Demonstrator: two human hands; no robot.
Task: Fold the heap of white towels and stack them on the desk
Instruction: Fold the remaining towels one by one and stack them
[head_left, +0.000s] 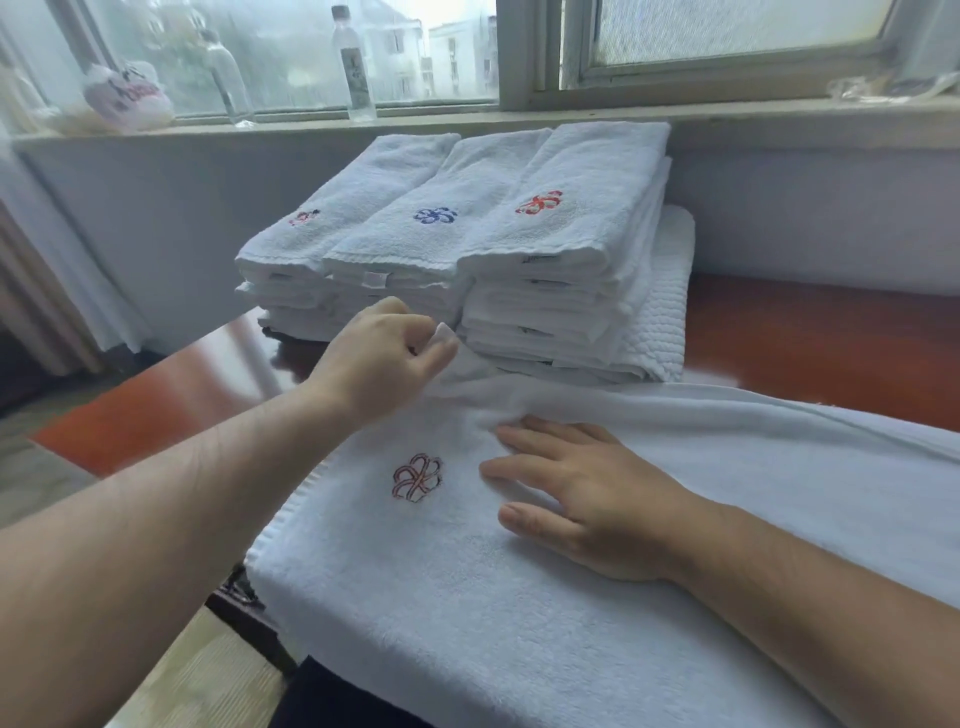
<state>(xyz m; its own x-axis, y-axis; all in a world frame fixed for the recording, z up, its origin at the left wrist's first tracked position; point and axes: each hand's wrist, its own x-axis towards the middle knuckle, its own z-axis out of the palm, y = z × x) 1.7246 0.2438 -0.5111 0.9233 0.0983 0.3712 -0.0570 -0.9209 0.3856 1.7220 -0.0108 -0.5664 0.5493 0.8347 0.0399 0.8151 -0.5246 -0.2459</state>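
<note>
Near towel (441, 597), spread on desk (805, 332): pressed flat under right hand (587, 499), fingers straight; far edge pinched by left hand (379, 358), fingers curled. Folded stacks (467, 234) beyond.

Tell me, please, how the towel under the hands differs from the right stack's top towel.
The towel under the hands lies spread out; the right stack's top towel is folded narrow. The left hand pinches the first's corner and the right hand presses it flat; the stacked one is untouched. Both are white with a flower emblem.
</note>
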